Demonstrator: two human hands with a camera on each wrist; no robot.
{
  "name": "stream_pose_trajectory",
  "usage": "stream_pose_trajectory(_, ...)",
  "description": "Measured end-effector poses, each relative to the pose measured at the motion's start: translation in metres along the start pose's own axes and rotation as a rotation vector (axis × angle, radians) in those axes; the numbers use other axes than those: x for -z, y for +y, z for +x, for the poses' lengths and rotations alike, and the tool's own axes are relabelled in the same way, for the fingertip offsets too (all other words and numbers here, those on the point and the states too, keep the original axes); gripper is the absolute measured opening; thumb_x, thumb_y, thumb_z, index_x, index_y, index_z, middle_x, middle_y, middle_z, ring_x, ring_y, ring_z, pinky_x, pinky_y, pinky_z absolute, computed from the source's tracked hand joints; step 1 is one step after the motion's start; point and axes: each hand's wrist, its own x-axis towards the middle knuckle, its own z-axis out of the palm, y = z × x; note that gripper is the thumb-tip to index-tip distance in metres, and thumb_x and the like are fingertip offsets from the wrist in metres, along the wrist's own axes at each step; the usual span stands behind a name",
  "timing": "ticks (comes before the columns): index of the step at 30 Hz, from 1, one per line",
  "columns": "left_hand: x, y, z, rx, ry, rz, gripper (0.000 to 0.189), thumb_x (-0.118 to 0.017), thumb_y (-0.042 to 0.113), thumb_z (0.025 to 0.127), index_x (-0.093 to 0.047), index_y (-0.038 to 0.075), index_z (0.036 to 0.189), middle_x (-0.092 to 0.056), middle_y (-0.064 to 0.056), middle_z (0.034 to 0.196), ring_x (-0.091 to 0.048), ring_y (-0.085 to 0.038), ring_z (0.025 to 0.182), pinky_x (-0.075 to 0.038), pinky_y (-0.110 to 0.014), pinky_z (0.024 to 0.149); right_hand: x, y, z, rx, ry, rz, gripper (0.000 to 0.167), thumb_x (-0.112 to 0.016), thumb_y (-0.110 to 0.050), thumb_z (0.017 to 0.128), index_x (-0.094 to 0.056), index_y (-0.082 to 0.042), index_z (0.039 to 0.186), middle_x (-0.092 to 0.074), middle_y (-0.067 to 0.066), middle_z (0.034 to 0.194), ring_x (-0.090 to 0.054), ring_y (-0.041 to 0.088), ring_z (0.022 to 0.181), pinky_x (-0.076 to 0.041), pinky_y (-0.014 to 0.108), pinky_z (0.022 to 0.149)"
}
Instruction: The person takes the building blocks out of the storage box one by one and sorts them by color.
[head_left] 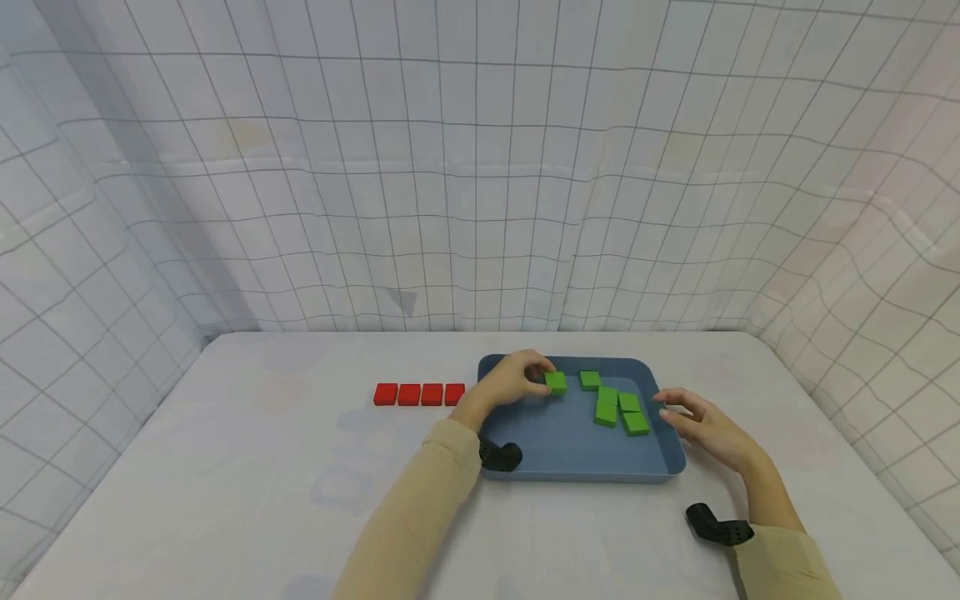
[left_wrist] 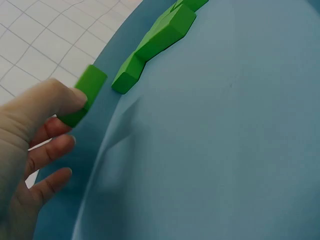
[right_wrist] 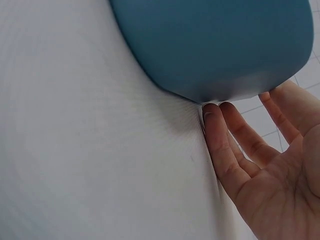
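Observation:
My left hand point(head_left: 512, 380) pinches a green block point(left_wrist: 91, 90) between thumb and fingers, above the back left part of the blue tray point(head_left: 562, 454). In the left wrist view the block is lifted clear of the tray floor. Several other green blocks point(head_left: 606, 413) lie in the tray's right half, some touching; one green block point(head_left: 590, 381) sits apart near the back wall. My right hand point(head_left: 708, 429) is by the tray's right side, fingers loosely bent and holding nothing. In the right wrist view its fingertips are close to the tray's outer wall point(right_wrist: 215, 55); contact is unclear.
Several red blocks point(head_left: 408, 395) stand in a row on the white table point(head_left: 247, 467), left of the tray. White cloth with a dark grid point(head_left: 450, 208) hangs behind and along both sides. Each wrist wears a black device point(head_left: 501, 456).

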Motion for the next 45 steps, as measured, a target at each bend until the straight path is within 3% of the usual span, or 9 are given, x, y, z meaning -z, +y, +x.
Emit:
stream_pose_trajectory(14, 0.027, 0.009, -0.023, -0.116, 0.061, -0.028, 0.032, -0.071, 0.009, 0.078, -0.064, 0.006, 0.109, -0.059, -0.003, 0.102, -0.051, -0.016, 0.092, -0.042, -0.027, 0.08, 0.0, -0.001, -0.001, -0.008, 0.004, -0.027, 0.046, -0.049, -0.03, 0.095, -0.038, -0.006, 0.132, -0.03, 0.02, 0.139, -0.03, 0.048, 0.126, -0.032, 0.061, 0.093)
stream_pose_trajectory(22, 0.035, 0.007, -0.037, -0.135, 0.076, -0.046, 0.032, -0.069, 0.009, 0.077, -0.063, 0.007, 0.109, -0.059, -0.002, 0.101, -0.051, -0.017, 0.092, -0.043, -0.032, 0.083, 0.0, 0.0, -0.002, -0.004, 0.006, -0.029, 0.046, -0.049, -0.03, 0.095, -0.038, -0.006, 0.132, -0.031, 0.02, 0.139, -0.03, 0.047, 0.126, -0.031, 0.062, 0.094)
stream_pose_trajectory(30, 0.04, 0.006, -0.055, -0.153, 0.069, -0.072, 0.031, -0.069, 0.006, 0.078, -0.062, 0.004, 0.108, -0.056, -0.006, 0.098, -0.052, -0.032, 0.095, -0.043, -0.048, 0.085, 0.0, 0.0, -0.001, -0.001, 0.006, -0.023, 0.045, -0.049, -0.03, 0.095, -0.038, -0.006, 0.132, -0.031, 0.02, 0.139, -0.03, 0.047, 0.126, -0.033, 0.06, 0.094)
stream_pose_trajectory(40, 0.046, -0.003, -0.081, -0.158, 0.102, -0.055, 0.03, -0.069, 0.006, 0.077, -0.063, 0.006, 0.107, -0.057, -0.003, 0.096, -0.052, -0.026, 0.092, -0.044, -0.044, 0.082, 0.001, 0.0, -0.002, -0.007, 0.003, -0.032, 0.046, -0.049, -0.031, 0.094, -0.038, -0.008, 0.132, -0.03, 0.019, 0.14, -0.03, 0.047, 0.126, -0.035, 0.06, 0.092)
stream_pose_trajectory(45, 0.05, -0.011, -0.097, -0.155, 0.11, -0.065, 0.031, -0.069, 0.004, 0.077, -0.062, 0.004, 0.107, -0.057, -0.005, 0.098, -0.052, -0.029, 0.092, -0.046, -0.046, 0.08, 0.001, 0.0, -0.002, -0.007, 0.001, -0.032, 0.046, -0.05, -0.031, 0.094, -0.038, -0.008, 0.132, -0.03, 0.019, 0.14, -0.03, 0.047, 0.126, -0.035, 0.059, 0.092)
